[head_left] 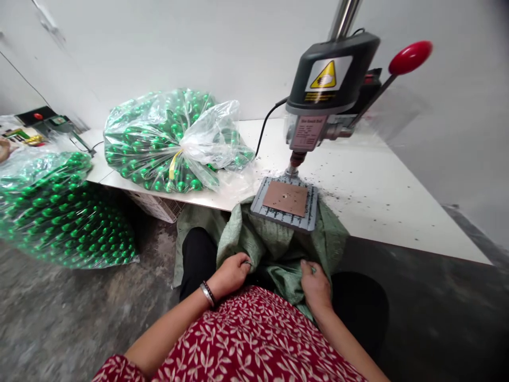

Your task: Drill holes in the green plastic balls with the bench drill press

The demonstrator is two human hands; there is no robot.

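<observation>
A green woven sack (278, 241) hangs over my lap, its upper part tucked against the base of a bench drill press (332, 79). My left hand (231, 275) is closed around a fold of the sack on the left. On the right, my right hand (316, 286) grips another part of the same cloth, thumb and fingers pressed together. Just beyond both hands is the drill's grey base plate (256, 208), with a brown square board (274, 197) lying on it. The board has a small hole near its middle. What lies inside the sack is hidden.
A tied clear bag of shiny green balls (147, 143) rests on the white table (382, 212). Another bag of green balls (71, 212) bulges at the left. Dark shavings lie around the base. The drill's red-knobbed lever (411, 57) sticks out right. A person's hand (5, 149) shows far left.
</observation>
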